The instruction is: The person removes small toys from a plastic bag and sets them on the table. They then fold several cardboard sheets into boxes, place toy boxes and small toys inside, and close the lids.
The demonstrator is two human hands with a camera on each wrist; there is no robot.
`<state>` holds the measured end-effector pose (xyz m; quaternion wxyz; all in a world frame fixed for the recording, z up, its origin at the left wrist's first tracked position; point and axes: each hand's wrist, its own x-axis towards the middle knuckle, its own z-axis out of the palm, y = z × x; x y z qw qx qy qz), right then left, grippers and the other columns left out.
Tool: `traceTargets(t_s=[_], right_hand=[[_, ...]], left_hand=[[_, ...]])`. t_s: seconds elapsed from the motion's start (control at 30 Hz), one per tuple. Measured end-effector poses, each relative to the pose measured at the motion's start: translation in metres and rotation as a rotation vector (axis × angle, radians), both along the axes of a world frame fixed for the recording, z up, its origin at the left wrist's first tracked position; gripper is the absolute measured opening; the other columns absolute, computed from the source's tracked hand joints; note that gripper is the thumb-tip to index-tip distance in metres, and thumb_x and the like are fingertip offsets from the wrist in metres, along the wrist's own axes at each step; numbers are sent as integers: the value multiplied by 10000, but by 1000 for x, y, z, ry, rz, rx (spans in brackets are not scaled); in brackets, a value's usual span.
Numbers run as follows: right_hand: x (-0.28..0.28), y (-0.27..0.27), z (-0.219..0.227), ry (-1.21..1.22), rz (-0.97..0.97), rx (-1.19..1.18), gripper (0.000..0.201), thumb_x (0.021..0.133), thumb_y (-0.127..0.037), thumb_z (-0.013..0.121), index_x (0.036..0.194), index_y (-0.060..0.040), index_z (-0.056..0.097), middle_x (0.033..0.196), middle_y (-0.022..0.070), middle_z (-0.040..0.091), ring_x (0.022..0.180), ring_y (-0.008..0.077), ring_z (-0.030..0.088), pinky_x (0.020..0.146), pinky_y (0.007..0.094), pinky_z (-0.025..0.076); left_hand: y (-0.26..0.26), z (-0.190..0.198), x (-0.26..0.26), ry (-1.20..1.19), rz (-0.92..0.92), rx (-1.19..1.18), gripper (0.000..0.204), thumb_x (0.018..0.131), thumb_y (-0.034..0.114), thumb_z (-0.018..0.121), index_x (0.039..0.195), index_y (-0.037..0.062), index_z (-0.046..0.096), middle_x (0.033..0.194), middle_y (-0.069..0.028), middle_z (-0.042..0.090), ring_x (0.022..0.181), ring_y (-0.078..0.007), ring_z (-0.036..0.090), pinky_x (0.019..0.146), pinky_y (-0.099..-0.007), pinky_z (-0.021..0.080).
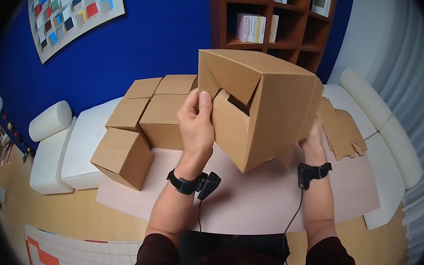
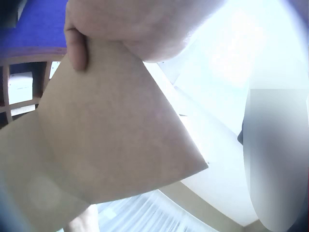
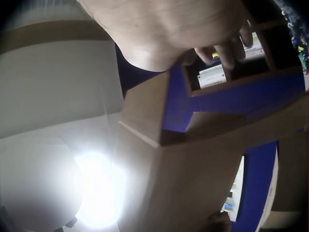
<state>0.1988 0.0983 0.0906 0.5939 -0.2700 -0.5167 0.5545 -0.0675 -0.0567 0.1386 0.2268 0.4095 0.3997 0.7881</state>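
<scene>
In the head view a brown cardboard box point(image 1: 283, 116) is held up, tilted, above the table, with a gap at its folded panels facing me. My left hand point(image 1: 196, 121) pinches the box's left edge, thumb on the near side. The left wrist view shows that hand point(image 2: 130, 24) over a broad flat panel point(image 2: 111, 121). At the box's lower right side is my right hand point(image 1: 313, 141), its fingers hidden behind the cardboard. In the right wrist view the right hand point(image 3: 178, 34) has loosely extended fingers, close over a raised flap point(image 3: 145, 106).
Several closed boxes point(image 1: 123, 153) stand at the left of the pink-covered table point(image 1: 328, 198). Flat cardboard point(image 1: 343, 128) lies at its right. White sofas point(image 1: 88, 153) flank the table, and a wooden bookshelf point(image 1: 309, 28) stands against the blue wall point(image 1: 163, 31).
</scene>
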Motion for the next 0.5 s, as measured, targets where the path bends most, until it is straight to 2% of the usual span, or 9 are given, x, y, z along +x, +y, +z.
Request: traceTargets(t_s=[0.07,0.23,0.33,0.47,0.5], right_hand=[[20,-1,-16,-10,-24,17,412,1129,-293,566,1390,14,654,1215,120,738,1149,210,711,960,327,568],[53,-9,-28,-117,-51,-10,419,1125,-301,569,1388,14,656,1215,123,739,1148,213,712,959,331,569],[63,-15,-29,-173,-63,-23,423,1123,-306,571,1387,14,658,1216,124,740,1147,215,713,958,333,570],[65,-19,-23,-244,-72,-16,428,1120,-312,574,1385,13,660,1216,126,741,1146,217,714,957,336,570],[65,-21,-21,-258,-71,-18,429,1120,-314,574,1385,13,660,1216,127,741,1146,218,714,957,337,570]], left_hand=[[0,-1,4,-71,-94,-30,316,1182,220,538,1242,-32,718,1054,-17,734,911,-71,632,826,-252,522],[4,-9,9,168,-168,-119,327,1161,233,584,1308,-30,710,1077,-36,753,964,-82,658,857,-277,544],[0,-3,21,140,-255,-101,334,1159,236,588,1327,-27,708,1098,-56,762,994,-92,671,879,-288,552],[-13,11,22,170,-334,-159,384,1154,243,596,1422,-19,676,1201,-111,779,1076,-126,695,950,-310,564],[-16,13,24,226,-313,-124,417,1162,262,581,1468,-15,641,1275,-115,753,1144,-137,681,1001,-317,545]])
